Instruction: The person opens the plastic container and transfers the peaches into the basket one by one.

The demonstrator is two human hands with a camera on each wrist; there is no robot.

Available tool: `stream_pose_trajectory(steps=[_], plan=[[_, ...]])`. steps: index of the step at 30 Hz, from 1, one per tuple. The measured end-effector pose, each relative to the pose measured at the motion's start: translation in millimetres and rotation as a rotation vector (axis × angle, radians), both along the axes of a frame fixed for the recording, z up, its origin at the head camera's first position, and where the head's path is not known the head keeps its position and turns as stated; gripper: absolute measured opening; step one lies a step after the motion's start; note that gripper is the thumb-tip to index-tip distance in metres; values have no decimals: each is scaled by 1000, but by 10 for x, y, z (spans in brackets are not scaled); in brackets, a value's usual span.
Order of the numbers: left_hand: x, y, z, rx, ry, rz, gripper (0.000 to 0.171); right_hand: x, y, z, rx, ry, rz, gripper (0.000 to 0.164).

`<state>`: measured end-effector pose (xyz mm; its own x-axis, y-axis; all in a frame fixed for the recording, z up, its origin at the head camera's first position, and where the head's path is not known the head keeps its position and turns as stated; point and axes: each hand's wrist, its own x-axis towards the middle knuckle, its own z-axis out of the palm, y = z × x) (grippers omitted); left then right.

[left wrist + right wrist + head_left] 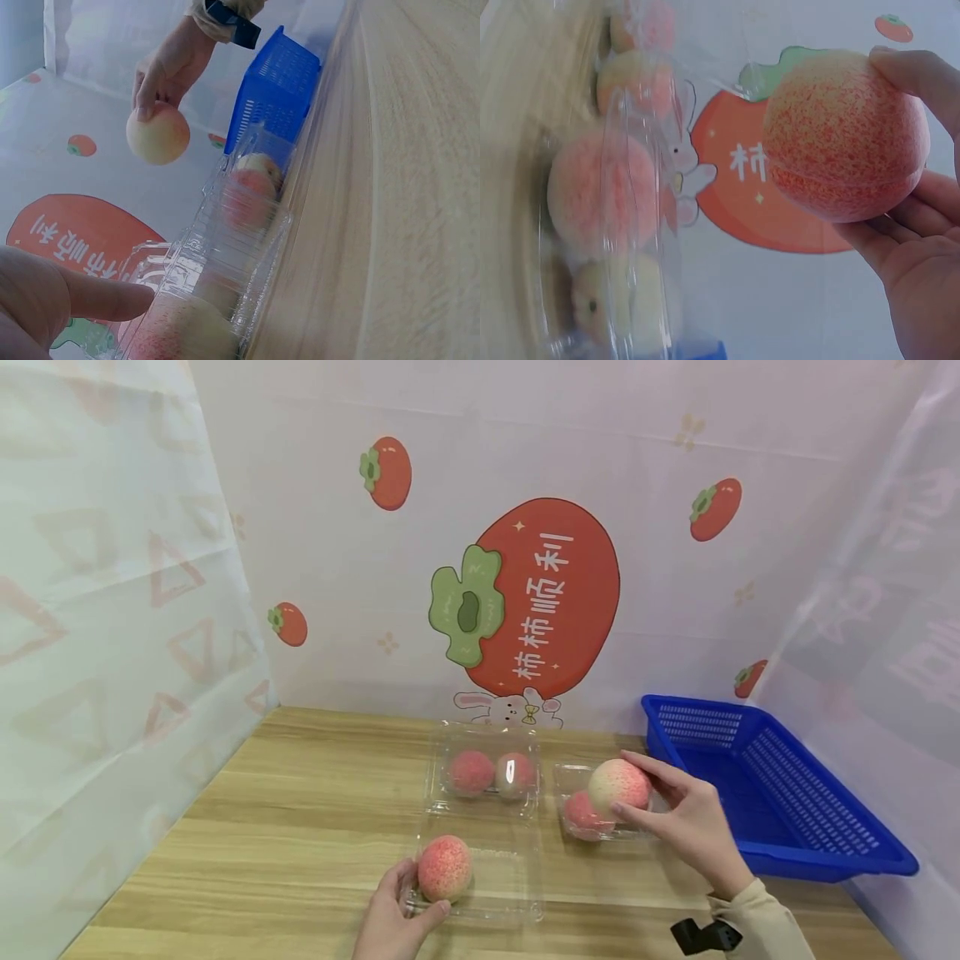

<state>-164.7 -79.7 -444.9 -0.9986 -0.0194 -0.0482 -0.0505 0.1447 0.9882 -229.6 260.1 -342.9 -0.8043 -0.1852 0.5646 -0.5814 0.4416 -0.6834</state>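
Observation:
My right hand (693, 827) grips a pale and pink peach (618, 786) between thumb and fingers, raised above the clear plastic box at the right. In that box sit a pink peach (604, 191) and a paler peach (626, 300), the latter hidden behind the held one in the head view. With thumb and fingers around it, my left hand (397, 910) holds a red-speckled peach (445, 868) at the left side of the front clear box (498, 881). The lid of the front box stands open toward the back.
Behind the front box, another clear plastic box (483, 807) contains two peaches. A blue perforated basket (817, 857) stands at the right, close by the right hand. Printed cloth walls (330, 543) enclose the wooden table (247, 835) at the back and sides.

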Motion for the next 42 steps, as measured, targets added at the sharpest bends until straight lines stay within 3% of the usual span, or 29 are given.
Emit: stream_pose_trajectory(steps=[6, 11, 15, 19, 24, 29, 42], plan=[[16, 13, 20, 37, -4, -9, 87, 135, 272, 40, -11, 51, -121, 64], [15, 17, 32, 23, -16, 8, 88, 270, 363, 164, -50, 64, -305, 60], [9, 12, 36, 10, -23, 18, 88, 236, 590, 116, -88, 52, -471, 59], [4, 10, 13, 3, -14, 32, 89, 223, 819, 79, -80, 24, -566, 59], [11, 14, 24, -19, -7, 37, 89, 273, 1021, 54, -38, -5, -629, 60], [14, 14, 40, -3, -13, 31, 88, 302, 1154, -24, -19, -54, -640, 60], [6, 8, 35, -5, -10, 22, 88, 279, 1253, -133, 148, -87, -693, 64]])
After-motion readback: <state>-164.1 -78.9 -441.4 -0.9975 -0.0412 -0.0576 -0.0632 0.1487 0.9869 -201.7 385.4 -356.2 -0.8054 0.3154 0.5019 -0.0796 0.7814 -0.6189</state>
